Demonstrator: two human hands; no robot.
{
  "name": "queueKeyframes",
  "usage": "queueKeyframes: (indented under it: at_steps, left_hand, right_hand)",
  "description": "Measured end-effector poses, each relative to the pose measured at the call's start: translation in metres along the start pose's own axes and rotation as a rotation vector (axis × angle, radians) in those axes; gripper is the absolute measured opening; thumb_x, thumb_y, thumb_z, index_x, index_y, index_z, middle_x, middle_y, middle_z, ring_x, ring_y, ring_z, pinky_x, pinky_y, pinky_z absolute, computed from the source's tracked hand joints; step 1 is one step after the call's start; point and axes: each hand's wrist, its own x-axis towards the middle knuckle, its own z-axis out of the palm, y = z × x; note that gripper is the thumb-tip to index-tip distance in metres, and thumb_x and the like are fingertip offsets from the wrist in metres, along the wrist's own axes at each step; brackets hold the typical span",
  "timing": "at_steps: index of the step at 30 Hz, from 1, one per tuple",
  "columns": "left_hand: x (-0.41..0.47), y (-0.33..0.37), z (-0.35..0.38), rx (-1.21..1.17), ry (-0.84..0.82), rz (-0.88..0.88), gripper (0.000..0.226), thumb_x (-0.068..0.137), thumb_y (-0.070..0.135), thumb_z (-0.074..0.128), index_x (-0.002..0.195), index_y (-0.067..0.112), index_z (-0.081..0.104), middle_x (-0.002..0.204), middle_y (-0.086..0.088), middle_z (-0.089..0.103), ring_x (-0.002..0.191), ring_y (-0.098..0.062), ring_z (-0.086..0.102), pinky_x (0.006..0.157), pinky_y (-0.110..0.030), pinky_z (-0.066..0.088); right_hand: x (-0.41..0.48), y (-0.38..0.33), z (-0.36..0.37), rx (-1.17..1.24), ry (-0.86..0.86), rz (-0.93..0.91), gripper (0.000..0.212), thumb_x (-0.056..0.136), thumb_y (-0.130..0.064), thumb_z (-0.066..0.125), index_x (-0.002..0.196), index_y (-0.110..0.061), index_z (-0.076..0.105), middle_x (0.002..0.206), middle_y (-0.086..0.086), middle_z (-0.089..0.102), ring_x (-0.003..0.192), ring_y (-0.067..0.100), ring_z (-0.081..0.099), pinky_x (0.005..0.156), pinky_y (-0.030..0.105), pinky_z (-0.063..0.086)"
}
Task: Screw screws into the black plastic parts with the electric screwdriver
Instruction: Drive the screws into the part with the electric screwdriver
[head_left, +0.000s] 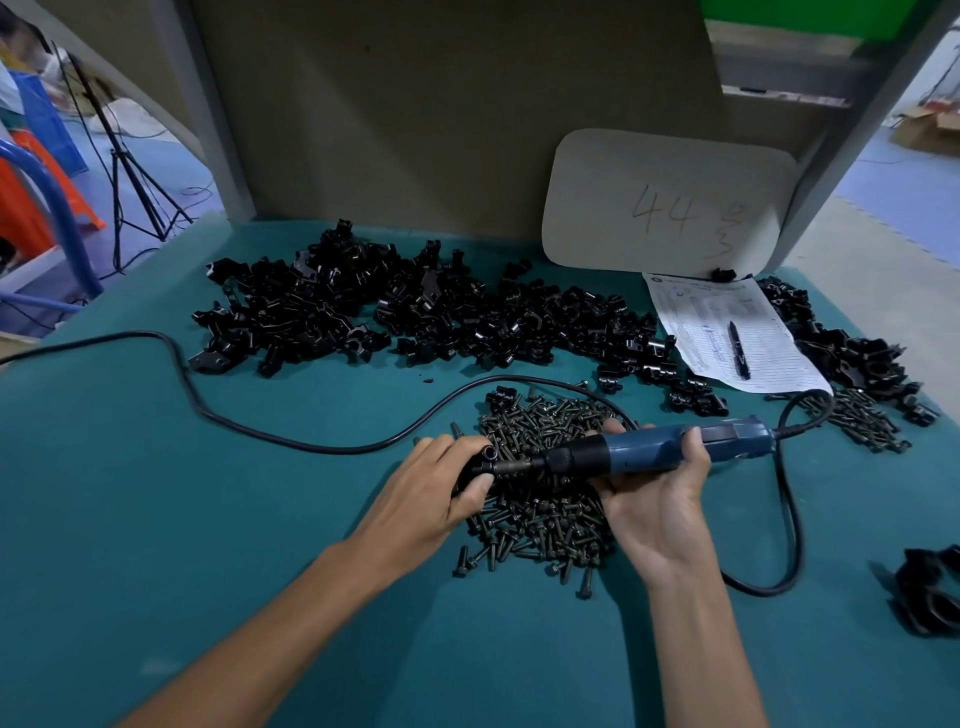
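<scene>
Left hand (441, 488): fingers (467, 448) and thumb curl round one black plastic part (480, 462), holding it just above the near pile of screws (540, 519) on the green surface (208, 519).

Right hand (660, 509): palm up, fingers wrapped round the blue body of the electric screwdriver (675, 447). The tool lies roughly level and points left. Its bit meets a screw at the round opening of the held part; how deep the screw sits cannot be told.

Cord (260, 426): black, leaves the rear of the screwdriver, loops down to the right of the hand, and also runs across the surface behind the screws to the left edge.

Stock: a broad heap of black plastic parts (415, 306) along the back of the surface, a smaller heap (857, 353) at far right, with a second scatter of screws (857, 415) in front of it.

Other items: a printed form (769, 353) with a pen (738, 351) lying on it, between the two heaps; a pale card (665, 208) marked "44" leaning against the back panel; a dark, blurred item (930, 592) at the right edge.
</scene>
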Motion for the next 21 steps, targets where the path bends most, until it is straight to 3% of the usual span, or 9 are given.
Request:
queueKeyframes:
  at_steps: [6,10,13,15,17,21]
  left_hand:
    - [0.002,-0.004,0.002,-0.153,0.035,-0.049,0.049,0.099,0.063,0.024,0.131,0.034,0.046,0.102,0.022,0.049,0.097,-0.001,0.045,0.075,-0.023,0.038]
    - [0.001,-0.004,0.001,-0.194,0.026,-0.049,0.051,0.098,0.064,0.024,0.131,0.033,0.048,0.102,0.022,0.051,0.097,-0.001,0.046,0.074,-0.023,0.037]
    - [0.0,-0.003,-0.001,-0.21,0.016,-0.042,0.048,0.099,0.063,0.025,0.129,0.034,0.048,0.098,0.021,0.051,0.094,-0.002,0.047,0.071,-0.023,0.035]
    - [0.0,-0.003,-0.001,-0.222,0.015,-0.028,0.041,0.1,0.061,0.027,0.126,0.037,0.047,0.096,0.023,0.051,0.093,-0.001,0.047,0.07,-0.023,0.035]
    - [0.0,-0.002,-0.002,-0.221,0.01,-0.017,0.037,0.1,0.06,0.026,0.125,0.041,0.045,0.098,0.024,0.05,0.094,0.002,0.046,0.071,-0.023,0.035]
    - [0.0,0.001,-0.001,-0.201,-0.015,-0.021,0.056,0.097,0.07,0.021,0.133,0.036,0.046,0.102,0.029,0.048,0.099,0.009,0.045,0.073,-0.021,0.036]
  right_hand:
    - [-0.001,0.003,0.0,-0.009,-0.145,-0.064,0.042,0.098,-0.066,0.04,0.104,-0.028,0.058,0.11,0.004,0.071,0.108,0.021,0.067,0.104,0.041,0.051]
    - [-0.004,-0.001,-0.001,0.036,-0.246,-0.073,0.054,0.073,-0.066,0.079,0.108,-0.028,0.065,0.117,0.009,0.07,0.121,0.029,0.066,0.106,0.042,0.052]
    - [-0.007,-0.004,0.001,0.099,-0.303,-0.081,0.058,0.066,-0.06,0.087,0.109,-0.025,0.067,0.117,0.009,0.07,0.123,0.032,0.064,0.109,0.045,0.049]
    - [-0.011,-0.003,0.005,0.19,-0.266,-0.078,0.05,0.073,-0.055,0.083,0.107,-0.023,0.067,0.114,0.007,0.069,0.119,0.032,0.066,0.109,0.047,0.049]
    - [-0.013,-0.002,0.007,0.251,-0.224,-0.072,0.039,0.084,-0.056,0.066,0.104,-0.023,0.066,0.108,0.004,0.068,0.113,0.028,0.068,0.106,0.047,0.052]
    - [-0.014,-0.009,0.013,0.236,-0.19,-0.154,0.042,0.086,-0.061,0.053,0.101,-0.023,0.065,0.103,0.001,0.067,0.108,0.025,0.068,0.109,0.047,0.047]
